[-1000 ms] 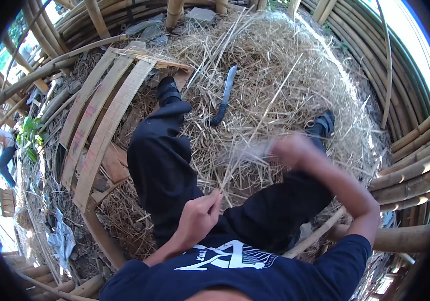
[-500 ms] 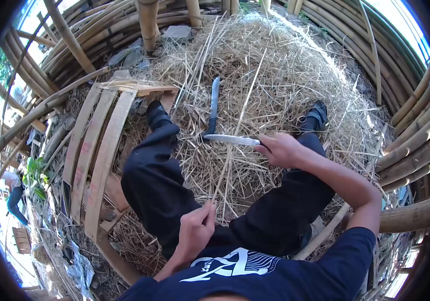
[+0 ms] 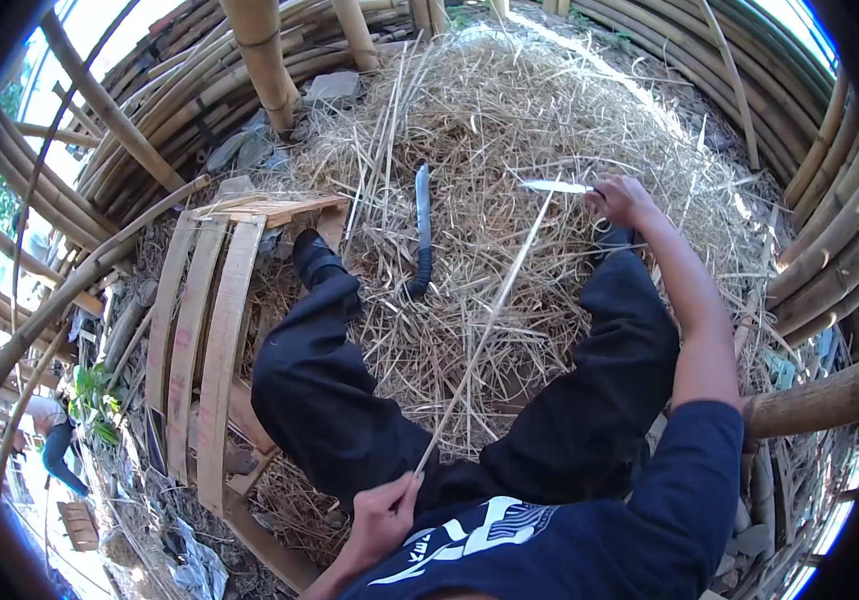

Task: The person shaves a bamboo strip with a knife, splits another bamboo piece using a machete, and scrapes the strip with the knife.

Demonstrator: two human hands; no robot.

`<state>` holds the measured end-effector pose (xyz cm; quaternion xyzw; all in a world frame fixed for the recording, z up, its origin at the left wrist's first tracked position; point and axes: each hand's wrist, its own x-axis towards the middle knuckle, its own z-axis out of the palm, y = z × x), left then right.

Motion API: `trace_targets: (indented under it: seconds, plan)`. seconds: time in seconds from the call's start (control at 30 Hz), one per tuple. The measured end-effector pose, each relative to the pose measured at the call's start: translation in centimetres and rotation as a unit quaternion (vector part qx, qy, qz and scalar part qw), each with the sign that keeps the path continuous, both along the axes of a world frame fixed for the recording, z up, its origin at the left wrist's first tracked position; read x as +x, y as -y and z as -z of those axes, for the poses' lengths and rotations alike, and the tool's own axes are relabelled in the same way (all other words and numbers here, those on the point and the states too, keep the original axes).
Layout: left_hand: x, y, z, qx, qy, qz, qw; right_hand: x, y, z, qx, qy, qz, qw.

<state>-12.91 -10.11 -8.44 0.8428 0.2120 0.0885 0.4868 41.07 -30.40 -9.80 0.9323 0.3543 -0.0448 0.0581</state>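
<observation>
My left hand (image 3: 384,518) is closed near my lap, pinching the near end of a long, thin bamboo strip (image 3: 490,325). The strip slants away from me to the upper right. Out at its far end, my right hand (image 3: 623,201) is wrapped around the handle of a knife (image 3: 557,186). The pale blade points left and lies at the strip's tip; whether they touch I cannot tell. Between my feet a machete (image 3: 423,215) with a dark wrapped handle lies on the shavings.
A heap of bamboo shavings (image 3: 509,110) covers the ground before me. A slatted wooden stool (image 3: 227,350) stands by my left leg. Bamboo poles (image 3: 259,60) ring the area. A person (image 3: 54,435) is bent over at the far left.
My right hand has moved outward, away from my body, carrying the knife to the strip's far end. My left hand has shifted slightly down, still holding the strip.
</observation>
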Motion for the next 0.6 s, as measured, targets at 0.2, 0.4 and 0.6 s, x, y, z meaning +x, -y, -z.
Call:
trace_targets:
  seconds: [0.2, 0.4, 0.6]
  plan:
    - [-8.1, -1.9, 0.4, 0.052, -0.085, -0.071, 0.993, 8.1, 8.3, 1.1, 0.071, 0.038, 0.249, 0.965]
    - [-2.7, -0.1, 0.4, -0.230, -0.068, -0.090, 0.967, -0.6, -2.8, 2.0, 0.292, -0.167, 0.189, 0.923]
    - [-1.2, -1.0, 0.5, -0.205, -0.061, -0.035, 0.976, -10.3, -9.6, -3.5, 0.485, -0.482, 0.218, 0.696]
